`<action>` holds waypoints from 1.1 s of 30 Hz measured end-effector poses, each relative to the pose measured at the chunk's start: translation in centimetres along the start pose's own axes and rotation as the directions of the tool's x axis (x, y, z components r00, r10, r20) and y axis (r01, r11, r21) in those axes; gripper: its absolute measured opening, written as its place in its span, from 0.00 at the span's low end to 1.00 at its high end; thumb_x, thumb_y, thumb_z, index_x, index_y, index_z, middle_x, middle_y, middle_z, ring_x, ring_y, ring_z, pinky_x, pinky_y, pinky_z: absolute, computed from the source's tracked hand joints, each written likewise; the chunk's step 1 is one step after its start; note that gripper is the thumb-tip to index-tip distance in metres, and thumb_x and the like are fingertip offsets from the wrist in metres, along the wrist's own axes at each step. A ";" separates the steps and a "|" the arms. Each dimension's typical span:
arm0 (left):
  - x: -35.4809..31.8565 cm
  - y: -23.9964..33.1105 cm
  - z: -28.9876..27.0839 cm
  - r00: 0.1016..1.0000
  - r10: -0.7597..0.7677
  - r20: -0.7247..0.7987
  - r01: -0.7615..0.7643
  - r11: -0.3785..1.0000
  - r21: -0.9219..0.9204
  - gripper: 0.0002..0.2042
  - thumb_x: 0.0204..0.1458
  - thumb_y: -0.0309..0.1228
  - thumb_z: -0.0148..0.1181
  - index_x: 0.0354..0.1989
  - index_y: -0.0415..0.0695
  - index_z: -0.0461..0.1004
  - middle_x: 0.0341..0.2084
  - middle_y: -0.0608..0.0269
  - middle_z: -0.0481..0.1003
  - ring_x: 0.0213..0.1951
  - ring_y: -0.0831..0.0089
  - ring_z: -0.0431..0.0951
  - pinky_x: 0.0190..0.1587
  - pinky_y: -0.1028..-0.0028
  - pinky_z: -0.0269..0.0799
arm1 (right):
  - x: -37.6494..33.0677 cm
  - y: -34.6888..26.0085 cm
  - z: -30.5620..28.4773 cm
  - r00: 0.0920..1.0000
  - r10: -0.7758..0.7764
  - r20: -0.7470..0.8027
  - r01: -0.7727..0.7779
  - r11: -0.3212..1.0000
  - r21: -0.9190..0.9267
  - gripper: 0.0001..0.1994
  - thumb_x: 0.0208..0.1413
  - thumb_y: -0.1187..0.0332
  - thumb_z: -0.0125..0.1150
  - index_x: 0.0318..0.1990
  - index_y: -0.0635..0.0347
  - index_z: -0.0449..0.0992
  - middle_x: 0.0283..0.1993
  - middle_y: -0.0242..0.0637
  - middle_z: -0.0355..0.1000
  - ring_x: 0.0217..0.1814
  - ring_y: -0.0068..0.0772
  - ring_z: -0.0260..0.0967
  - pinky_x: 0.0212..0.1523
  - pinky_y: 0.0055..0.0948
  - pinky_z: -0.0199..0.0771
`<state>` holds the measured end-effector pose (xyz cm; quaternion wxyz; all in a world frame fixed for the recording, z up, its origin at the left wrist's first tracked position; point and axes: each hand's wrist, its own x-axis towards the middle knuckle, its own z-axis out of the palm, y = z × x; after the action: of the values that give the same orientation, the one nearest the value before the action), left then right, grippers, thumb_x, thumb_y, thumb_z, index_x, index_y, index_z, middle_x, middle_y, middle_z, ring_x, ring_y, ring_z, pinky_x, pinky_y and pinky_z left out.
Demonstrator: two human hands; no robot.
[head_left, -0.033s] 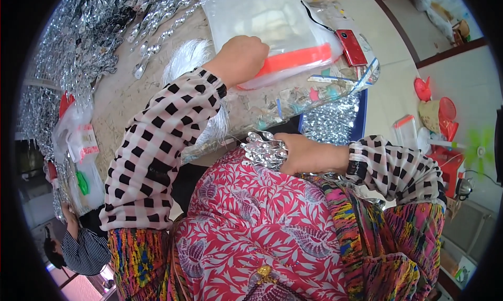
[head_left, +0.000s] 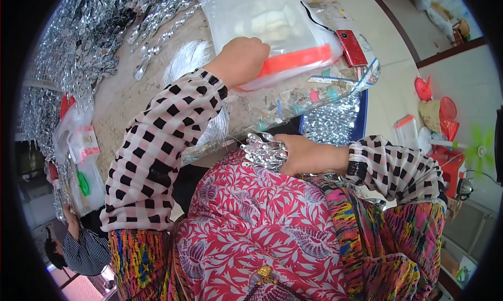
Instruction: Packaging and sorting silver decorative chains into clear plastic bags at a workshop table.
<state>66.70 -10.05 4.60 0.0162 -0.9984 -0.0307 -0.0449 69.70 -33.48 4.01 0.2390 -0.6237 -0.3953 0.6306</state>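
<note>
Nothing has shifted since the earlier frame, which is of the same instant: both hands sit exactly where they were. Left hand [head_left: 242, 60] is curled into a loose fist, knuckles up, pressing on the near edge of a clear plastic bag [head_left: 272, 26] with an orange strip [head_left: 298, 59] along its rim; whether the fingers pinch the bag or only rest on it cannot be told. That bag lies flat on the stone-patterned bench [head_left: 123, 99], at its far side from the person. Right hand [head_left: 304, 154] is low, just over the lap, closed around a bunch of shiny silver foil pieces [head_left: 262, 150] that fan out past the fingers toward the left. Both forearms wear black-and-white checked sleeves [head_left: 157, 149], over a red floral garment [head_left: 262, 227].

A red phone [head_left: 351, 47] lies just beside the bag's right end. Long strands of silver foil pieces [head_left: 84, 49] are heaped across the bench's left and far part, and a white tuft of fibres [head_left: 188, 60] lies near the left wrist. Along the near bench edge sits a clear strip with small coloured bits [head_left: 319, 94], and beneath it a blue tray of more silver pieces [head_left: 335, 124]. At the lower left another person in a striped top [head_left: 84, 251] is partly in view.
</note>
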 end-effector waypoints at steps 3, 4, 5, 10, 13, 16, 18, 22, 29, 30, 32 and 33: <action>1.2 1.5 -2.1 0.999 -0.039 -0.032 0.040 0.999 0.016 0.09 0.45 0.24 0.48 0.36 0.40 0.71 0.31 0.50 0.73 0.32 0.52 0.74 0.36 0.60 0.71 | -1.0 -0.5 -1.0 1.000 -0.013 0.002 0.013 1.000 -0.022 0.32 0.29 0.70 0.69 0.48 0.67 0.67 0.38 0.45 0.73 0.38 0.31 0.71 0.40 0.27 0.69; 1.7 1.5 -2.7 0.999 -0.031 -0.036 0.032 0.999 0.024 0.09 0.45 0.24 0.48 0.36 0.40 0.71 0.31 0.50 0.73 0.32 0.52 0.74 0.36 0.60 0.71 | -1.4 -1.0 -1.5 1.000 0.002 0.022 -0.002 1.000 0.003 0.32 0.29 0.69 0.70 0.48 0.67 0.68 0.38 0.45 0.73 0.39 0.31 0.71 0.41 0.27 0.69; 2.2 1.3 -2.9 0.996 -0.030 -0.081 0.033 0.999 0.033 0.11 0.45 0.24 0.48 0.38 0.40 0.70 0.33 0.50 0.73 0.33 0.53 0.74 0.36 0.61 0.71 | -1.8 -1.5 -1.9 0.999 0.009 0.039 -0.010 1.000 0.013 0.33 0.28 0.68 0.71 0.48 0.67 0.68 0.39 0.45 0.73 0.40 0.33 0.71 0.42 0.27 0.69; 1.5 -0.5 -6.7 0.982 0.024 -0.186 -0.005 0.994 0.105 0.12 0.48 0.26 0.49 0.41 0.41 0.68 0.33 0.51 0.73 0.31 0.54 0.75 0.33 0.60 0.72 | -4.0 -4.5 -1.4 1.000 -0.011 0.011 0.011 0.999 -0.037 0.34 0.27 0.67 0.72 0.49 0.66 0.68 0.40 0.46 0.73 0.43 0.33 0.70 0.45 0.27 0.68; 0.9 -0.1 -11.8 0.984 -0.094 -0.149 0.117 0.981 0.152 0.06 0.48 0.26 0.48 0.34 0.42 0.69 0.27 0.53 0.74 0.29 0.55 0.77 0.30 0.62 0.73 | -5.9 -5.9 -0.7 0.999 -0.039 0.020 0.039 0.999 0.002 0.33 0.28 0.67 0.71 0.48 0.67 0.67 0.40 0.44 0.73 0.42 0.32 0.70 0.43 0.27 0.69; 2.0 0.1 -14.7 0.927 -0.198 -0.319 0.253 0.957 0.140 0.07 0.50 0.27 0.47 0.35 0.46 0.71 0.25 0.56 0.74 0.28 0.57 0.77 0.28 0.61 0.73 | -6.3 -6.2 -1.0 1.000 0.002 0.003 -0.002 0.999 0.052 0.32 0.29 0.69 0.70 0.48 0.67 0.67 0.39 0.42 0.73 0.40 0.29 0.70 0.41 0.26 0.69; 0.9 -0.8 -17.0 0.902 -0.189 -0.389 0.269 0.950 0.162 0.10 0.51 0.28 0.46 0.39 0.51 0.71 0.25 0.58 0.74 0.29 0.57 0.77 0.28 0.61 0.72 | -5.7 -5.4 0.1 1.000 -0.007 -0.001 0.007 1.000 0.025 0.30 0.30 0.70 0.70 0.47 0.67 0.67 0.38 0.42 0.73 0.39 0.27 0.70 0.39 0.26 0.69; -6.9 -3.3 -23.9 0.848 -0.226 -0.479 0.349 0.919 0.185 0.10 0.54 0.29 0.49 0.43 0.51 0.73 0.26 0.55 0.76 0.28 0.58 0.77 0.29 0.64 0.71 | -4.6 -7.7 3.8 0.999 -0.038 0.005 0.038 0.999 0.000 0.33 0.27 0.65 0.73 0.47 0.68 0.69 0.39 0.45 0.74 0.39 0.32 0.72 0.41 0.28 0.70; -26.7 -4.3 -30.0 0.805 -0.373 -0.461 0.454 0.888 0.074 0.07 0.54 0.31 0.50 0.37 0.48 0.74 0.21 0.60 0.76 0.21 0.65 0.74 0.26 0.72 0.69 | 1.1 -8.7 13.6 0.997 -0.082 0.006 0.082 0.997 0.007 0.35 0.28 0.67 0.73 0.49 0.69 0.68 0.40 0.45 0.73 0.42 0.34 0.71 0.45 0.29 0.69; -28.9 -5.5 -29.8 0.868 -0.218 -0.446 0.357 0.898 0.257 0.15 0.54 0.28 0.50 0.50 0.55 0.71 0.27 0.56 0.76 0.27 0.58 0.76 0.29 0.67 0.71 | 1.7 -9.0 14.3 0.998 -0.047 -0.032 0.048 0.998 0.033 0.34 0.28 0.67 0.72 0.49 0.68 0.67 0.40 0.45 0.73 0.42 0.34 0.71 0.46 0.28 0.68; -32.7 -5.7 -29.7 0.862 -0.352 -0.363 0.481 0.793 0.374 0.17 0.55 0.27 0.50 0.52 0.57 0.70 0.27 0.56 0.76 0.26 0.58 0.76 0.28 0.68 0.70 | 1.4 -10.3 14.9 0.999 0.042 -0.024 -0.041 0.998 0.042 0.36 0.33 0.72 0.70 0.55 0.68 0.63 0.45 0.39 0.72 0.47 0.28 0.68 0.52 0.26 0.65; -34.9 -5.6 -29.1 0.881 -0.338 -0.331 0.462 0.767 0.446 0.18 0.54 0.27 0.50 0.53 0.58 0.70 0.27 0.56 0.76 0.25 0.60 0.76 0.27 0.69 0.70 | 1.3 -10.5 15.2 0.998 0.067 0.017 -0.068 0.995 0.076 0.35 0.33 0.74 0.68 0.55 0.67 0.63 0.47 0.37 0.71 0.47 0.25 0.67 0.52 0.25 0.65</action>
<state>29.09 -7.61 30.55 0.2743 -0.9151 -0.2528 -0.1532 52.69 -29.44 10.23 0.2382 -0.6225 -0.3512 0.6575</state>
